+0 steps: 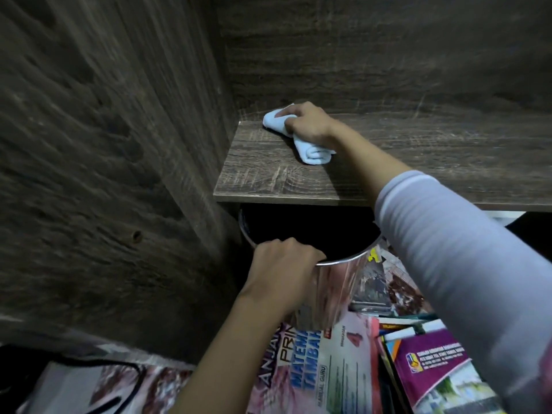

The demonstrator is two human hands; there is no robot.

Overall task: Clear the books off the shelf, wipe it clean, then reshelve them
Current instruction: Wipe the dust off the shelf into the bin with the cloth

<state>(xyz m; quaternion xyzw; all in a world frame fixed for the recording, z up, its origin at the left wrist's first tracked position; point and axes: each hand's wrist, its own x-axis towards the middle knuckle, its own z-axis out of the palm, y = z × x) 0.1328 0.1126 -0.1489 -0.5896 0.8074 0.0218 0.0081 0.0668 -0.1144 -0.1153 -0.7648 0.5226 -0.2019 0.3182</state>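
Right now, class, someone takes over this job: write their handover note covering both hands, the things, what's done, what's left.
Right hand grips the blue cloth on the shelf, near its left back corner.
Left hand holds the metal bin by its rim, under the shelf's front edge.
Books lie piled below.
Done: visible shelf cleared.
Left: finish wiping, reshelve the books.

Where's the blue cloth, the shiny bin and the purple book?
cloth (314, 154): head view, on its rolled end.
bin (343, 280): head view, on its shiny side wall.
purple book (431, 352): head view, on its front cover.
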